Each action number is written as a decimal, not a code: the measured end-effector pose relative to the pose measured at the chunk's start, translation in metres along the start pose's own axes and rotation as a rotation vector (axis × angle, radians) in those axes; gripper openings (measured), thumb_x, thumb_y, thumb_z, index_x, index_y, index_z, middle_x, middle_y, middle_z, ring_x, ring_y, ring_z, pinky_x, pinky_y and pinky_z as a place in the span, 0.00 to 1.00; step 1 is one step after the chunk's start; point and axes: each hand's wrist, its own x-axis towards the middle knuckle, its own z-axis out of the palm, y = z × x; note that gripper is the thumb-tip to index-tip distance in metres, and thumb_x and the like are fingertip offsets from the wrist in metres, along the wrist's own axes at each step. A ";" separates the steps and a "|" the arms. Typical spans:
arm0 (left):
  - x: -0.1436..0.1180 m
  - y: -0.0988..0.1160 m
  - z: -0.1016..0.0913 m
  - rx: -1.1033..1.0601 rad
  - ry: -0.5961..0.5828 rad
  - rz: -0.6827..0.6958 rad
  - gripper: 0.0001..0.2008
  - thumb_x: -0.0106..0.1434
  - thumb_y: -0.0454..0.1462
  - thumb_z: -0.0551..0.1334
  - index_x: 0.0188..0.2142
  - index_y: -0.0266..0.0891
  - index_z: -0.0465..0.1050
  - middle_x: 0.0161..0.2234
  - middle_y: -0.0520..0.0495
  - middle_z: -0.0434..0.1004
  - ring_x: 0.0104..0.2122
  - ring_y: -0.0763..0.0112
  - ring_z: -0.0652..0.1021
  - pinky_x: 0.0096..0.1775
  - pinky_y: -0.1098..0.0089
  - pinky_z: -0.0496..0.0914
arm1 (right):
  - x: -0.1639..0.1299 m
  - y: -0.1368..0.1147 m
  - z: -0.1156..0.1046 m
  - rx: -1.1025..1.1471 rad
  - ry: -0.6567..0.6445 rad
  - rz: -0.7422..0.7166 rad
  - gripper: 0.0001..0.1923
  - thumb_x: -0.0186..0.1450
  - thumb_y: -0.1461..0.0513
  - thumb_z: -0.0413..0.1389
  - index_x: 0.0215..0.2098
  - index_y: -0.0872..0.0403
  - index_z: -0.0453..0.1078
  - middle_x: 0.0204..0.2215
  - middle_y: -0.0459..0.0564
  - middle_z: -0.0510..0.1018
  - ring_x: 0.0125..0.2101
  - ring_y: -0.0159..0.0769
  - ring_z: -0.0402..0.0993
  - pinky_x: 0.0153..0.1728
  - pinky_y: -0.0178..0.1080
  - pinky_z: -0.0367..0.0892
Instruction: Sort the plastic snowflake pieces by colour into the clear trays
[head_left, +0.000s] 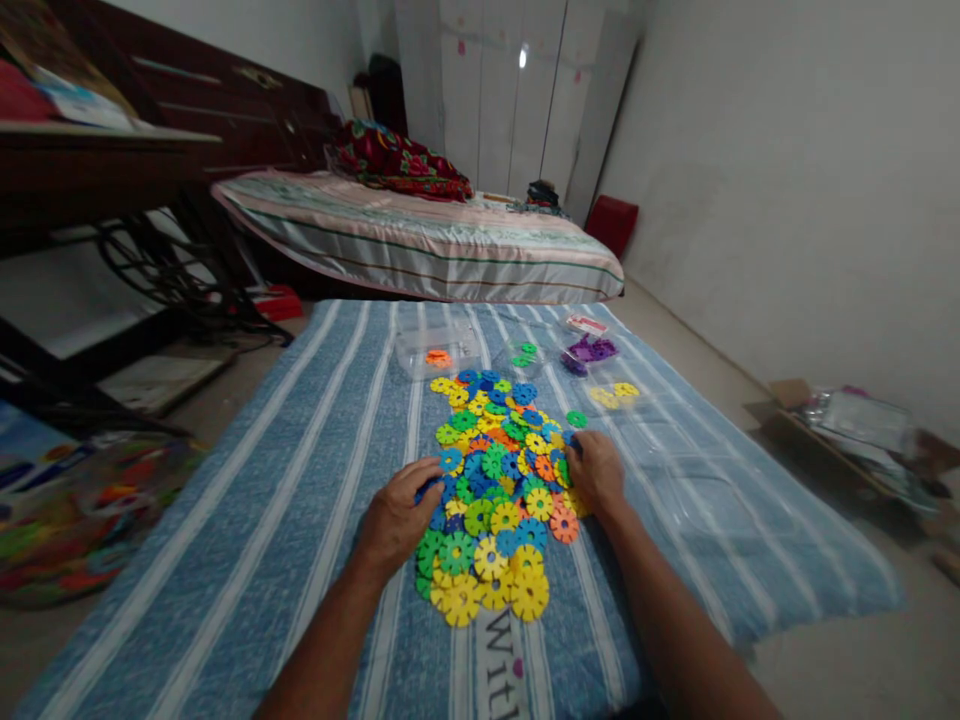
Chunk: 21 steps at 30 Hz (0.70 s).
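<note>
A heap of plastic snowflake discs [494, 460] in yellow, green, blue and orange spreads down the middle of the striped cloth. At the heap's left edge, my left hand [401, 510] has its thumb and fingers curled around a blue snowflake disc [427, 490]. My right hand [598, 468] rests against the right edge, its fingers bent inward; their tips are partly hidden, and what they hold cannot be made out. Just beyond that hand lies a single green disc [576, 419]. Large yellow discs [530, 594] form the near end of the heap.
Clear plastic containers hold orange discs [439, 357], green discs [525, 355], purple discs [589, 350] and yellow discs [615, 396]. More clear plastic trays [705, 500] lie to the right on the blue striped cloth [300, 430]. A bed [450, 250] stands behind.
</note>
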 end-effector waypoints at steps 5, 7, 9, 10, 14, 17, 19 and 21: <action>-0.001 0.000 0.000 -0.003 -0.010 -0.009 0.17 0.60 0.44 0.56 0.40 0.38 0.78 0.48 0.40 0.79 0.51 0.61 0.77 0.56 0.61 0.69 | -0.001 0.005 0.006 0.010 0.048 -0.041 0.09 0.67 0.63 0.52 0.34 0.54 0.74 0.36 0.52 0.76 0.38 0.37 0.67 0.39 0.35 0.57; -0.001 0.001 0.000 -0.004 -0.009 -0.014 0.17 0.60 0.44 0.56 0.40 0.37 0.78 0.48 0.40 0.79 0.51 0.60 0.77 0.56 0.60 0.69 | -0.003 0.007 0.008 0.037 0.083 -0.049 0.11 0.68 0.62 0.51 0.32 0.54 0.73 0.34 0.51 0.76 0.36 0.36 0.67 0.38 0.35 0.57; -0.001 0.000 0.000 -0.008 -0.005 -0.015 0.17 0.60 0.45 0.56 0.40 0.38 0.78 0.48 0.40 0.80 0.51 0.60 0.77 0.56 0.60 0.70 | -0.005 0.009 0.008 0.075 0.123 -0.070 0.12 0.68 0.62 0.49 0.31 0.54 0.73 0.31 0.51 0.75 0.35 0.36 0.67 0.37 0.35 0.58; -0.001 0.000 0.001 -0.009 -0.001 -0.015 0.17 0.60 0.44 0.56 0.39 0.38 0.78 0.48 0.41 0.80 0.50 0.61 0.78 0.56 0.60 0.70 | -0.007 0.010 0.007 0.095 0.145 -0.085 0.13 0.68 0.62 0.49 0.30 0.53 0.72 0.30 0.50 0.75 0.35 0.36 0.67 0.36 0.35 0.58; -0.001 0.001 0.001 -0.009 0.006 -0.014 0.16 0.60 0.44 0.57 0.39 0.40 0.78 0.48 0.43 0.80 0.50 0.61 0.78 0.55 0.60 0.70 | -0.009 0.011 -0.002 0.154 0.243 -0.127 0.14 0.67 0.63 0.47 0.29 0.53 0.72 0.28 0.51 0.75 0.33 0.37 0.68 0.36 0.36 0.60; -0.001 0.001 0.001 -0.007 0.005 -0.013 0.15 0.60 0.44 0.57 0.39 0.40 0.78 0.47 0.43 0.80 0.50 0.60 0.78 0.55 0.59 0.70 | -0.004 0.013 -0.017 0.159 0.316 -0.138 0.14 0.67 0.63 0.47 0.29 0.53 0.73 0.28 0.51 0.76 0.33 0.38 0.69 0.37 0.37 0.61; 0.000 0.002 0.001 -0.006 0.005 -0.011 0.15 0.60 0.44 0.57 0.39 0.41 0.79 0.47 0.43 0.80 0.49 0.60 0.78 0.55 0.59 0.71 | 0.004 0.017 -0.031 0.143 0.356 -0.141 0.13 0.66 0.63 0.48 0.30 0.52 0.73 0.29 0.52 0.76 0.34 0.39 0.69 0.38 0.38 0.62; 0.000 0.001 0.001 -0.004 0.005 -0.007 0.15 0.60 0.44 0.57 0.39 0.41 0.79 0.47 0.44 0.80 0.49 0.60 0.78 0.55 0.59 0.71 | 0.015 0.024 -0.046 0.108 0.401 -0.132 0.12 0.66 0.63 0.48 0.30 0.53 0.73 0.29 0.52 0.76 0.34 0.40 0.70 0.39 0.38 0.62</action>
